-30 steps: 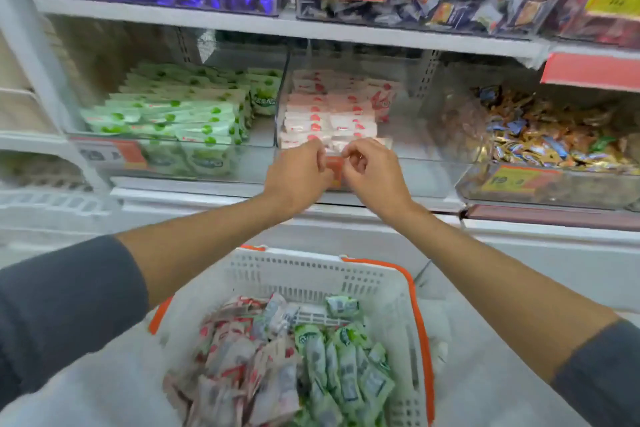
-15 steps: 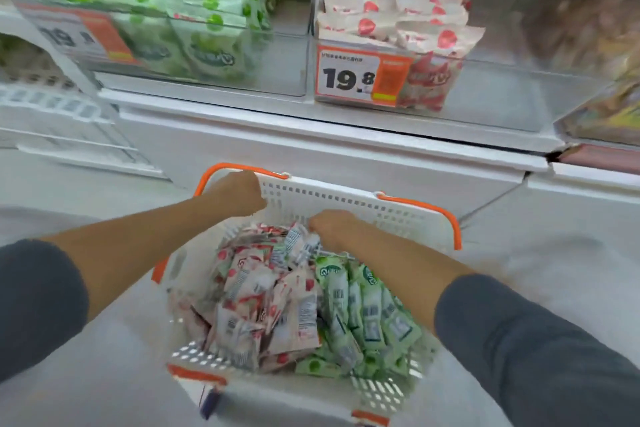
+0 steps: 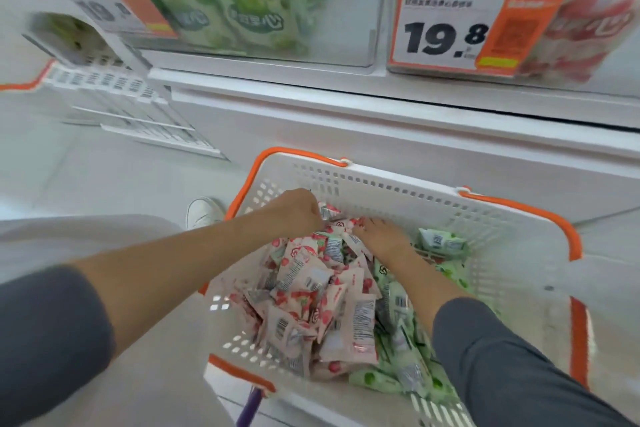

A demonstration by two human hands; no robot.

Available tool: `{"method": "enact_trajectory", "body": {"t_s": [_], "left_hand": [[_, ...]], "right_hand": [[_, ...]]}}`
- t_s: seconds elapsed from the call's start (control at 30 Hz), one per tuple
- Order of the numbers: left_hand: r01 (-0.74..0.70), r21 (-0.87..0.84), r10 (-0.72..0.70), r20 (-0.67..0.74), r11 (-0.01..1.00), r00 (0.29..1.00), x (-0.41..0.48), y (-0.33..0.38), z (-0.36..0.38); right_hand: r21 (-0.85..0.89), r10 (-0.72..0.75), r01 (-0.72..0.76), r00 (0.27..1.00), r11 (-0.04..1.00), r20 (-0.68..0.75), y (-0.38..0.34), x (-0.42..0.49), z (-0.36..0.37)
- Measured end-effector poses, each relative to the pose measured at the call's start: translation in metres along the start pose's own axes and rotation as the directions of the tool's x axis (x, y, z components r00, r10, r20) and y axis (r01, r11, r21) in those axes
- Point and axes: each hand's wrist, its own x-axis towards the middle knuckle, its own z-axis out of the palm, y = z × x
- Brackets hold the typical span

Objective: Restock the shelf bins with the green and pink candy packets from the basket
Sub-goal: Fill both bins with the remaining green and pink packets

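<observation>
White shelf at the back carries two clear shelf bins side by side, the green bin [image 3: 346,10] on the left and the pink bin [image 3: 588,28] with an orange price tag [image 3: 474,31]. Below, the basket [image 3: 450,211] holds pink candy packets [image 3: 311,288] heaped on its left and green candy packets [image 3: 440,243] on its right. The left hand [image 3: 298,215], fingers curled, seems to pinch a pink packet [image 3: 327,211] near the far wall; the right hand [image 3: 382,236] lies on the heap just beside, and I cannot tell if it grips anything.
</observation>
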Motion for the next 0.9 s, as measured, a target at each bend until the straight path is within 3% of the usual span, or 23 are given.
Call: {"method": "enact_trajectory", "body": {"t_s": [0.1,0.2,0.23,0.33,0.43,0.5,0.57,0.63,0.73,0.8,0.9], "left_hand": [[-0.03,-0.001,0.03,-0.01,1.0,0.999,0.004,0.006,0.002],[-0.043,0.016,0.044,-0.032,0.999,0.999,0.003,0.009,-0.004],[-0.038,-0.007,0.038,-0.036,0.999,0.999,0.001,0.012,-0.008],[-0.067,-0.268,0.066,-0.014,0.961,0.998,-0.01,0.026,-0.018],[-0.203,-0.582,0.244,-0.008,0.788,0.97,-0.037,0.053,-0.026],[-0.31,-0.674,0.346,-0.086,0.67,0.934,-0.051,0.07,-0.029],[-0.391,-0.73,0.389,-0.185,0.56,0.902,-0.064,0.086,-0.031],[-0.469,-0.718,0.366,-0.31,0.515,0.877,-0.069,0.097,-0.034],[-0.518,-0.698,0.304,-0.419,0.494,0.856,-0.069,0.104,-0.046],[-0.532,-0.693,0.362,-0.394,0.487,0.845,-0.072,0.108,-0.055],[-0.428,-0.753,0.394,-0.242,0.5,0.887,-0.078,0.12,-0.061]], "right_hand": [[0.23,0.01,-0.002,0.999,0.973,-0.033,0.009,-0.018,-0.028],[0.523,0.072,-0.023,0.995,0.852,-0.073,0.025,-0.044,-0.072],[0.659,0.125,-0.057,0.991,0.75,-0.057,0.03,-0.054,-0.09],[0.973,0.195,-0.097,0.979,0.209,0.056,0.037,-0.087,-0.15],[0.976,0.126,-0.073,0.987,-0.205,0.1,0.034,-0.137,-0.2],[0.923,0.146,-0.02,0.986,-0.384,0.082,0.034,-0.169,-0.22],[0.897,0.219,0.06,0.975,-0.438,0.041,0.032,-0.188,-0.23],[0.859,0.341,0.166,0.94,-0.484,0.01,0.024,-0.194,-0.238],[0.85,0.635,0.25,0.762,-0.464,0.123,0.012,-0.186,-0.247],[0.825,0.715,0.275,0.669,-0.494,0.205,0.013,-0.18,-0.248],[0.832,0.711,0.254,0.669,-0.492,0.217,0.019,-0.176,-0.249]]}}
